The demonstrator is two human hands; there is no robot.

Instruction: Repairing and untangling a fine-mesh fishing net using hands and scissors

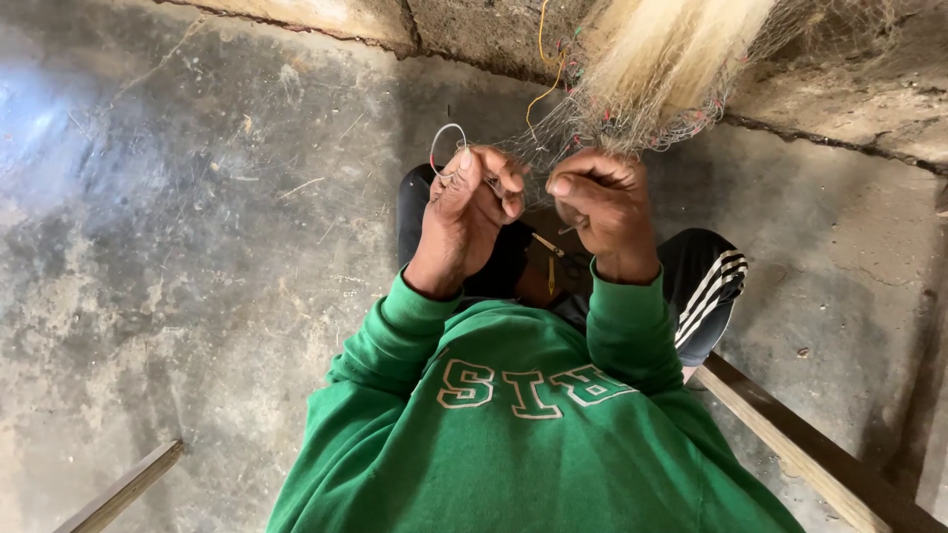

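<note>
On the grey concrete floor, a person in a green sweatshirt sat working at a pale fishing net that hung bunched from above, just beyond both hands. The left hand had its fingers pinched shut on a thin looped line; the right hand had its fingers closed on the net's lower edge. How much mesh was finished could not be judged; much of it hung loose and bunched.

A grey concrete floor shows stains; wooden planks lie at the lower right and lower left.
</note>
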